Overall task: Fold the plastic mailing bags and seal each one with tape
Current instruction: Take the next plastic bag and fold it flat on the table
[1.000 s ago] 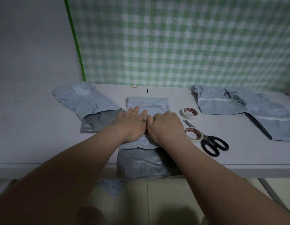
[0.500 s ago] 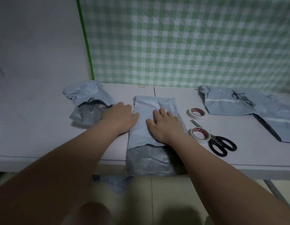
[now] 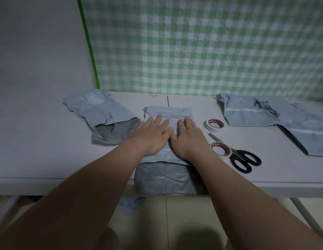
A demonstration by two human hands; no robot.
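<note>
Surface: grey table point(image 3: 39, 150), green checked cloth point(image 3: 211, 51) behind.
Bag: mailing bag point(image 3: 168, 114) flat beneath both palms.
Fingers: left hand point(image 3: 153, 136) and right hand point(image 3: 189, 139) straight, pressing.

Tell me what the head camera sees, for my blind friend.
A left hand and a right hand press flat on a grey bag hanging over the table's edge. Two tape rolls and scissors lie right of it; more bags lie on both sides.

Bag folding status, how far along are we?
Done: the left bag lies folded; tape on it can't be made out. In hand: left hand and right hand press flat on the centre bag, creasing its fold. Left: taping it (near tape roll and scissors lie untouched), plus the right-hand bags, not yet folded.
</note>
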